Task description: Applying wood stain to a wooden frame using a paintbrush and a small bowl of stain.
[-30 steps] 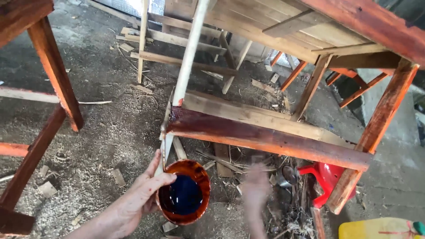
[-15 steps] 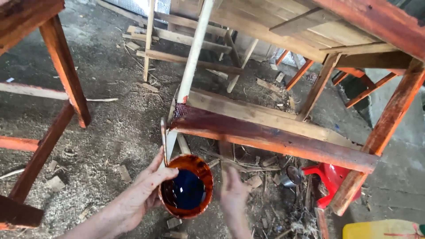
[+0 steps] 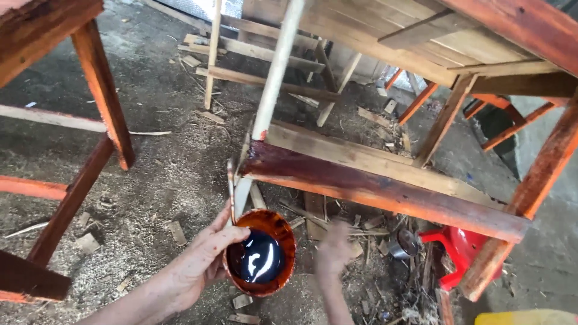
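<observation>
The bowl [image 3: 261,253] sits between left hand [image 3: 201,262] and right hand [image 3: 334,250], below the rail [image 3: 385,192].

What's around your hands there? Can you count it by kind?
Hands: 2, left hand and blurred right hand
Bowl of dark stain: 1, held by the left
Wet stained rail: 1
Red plastic thing: 1
Total: 5
</observation>
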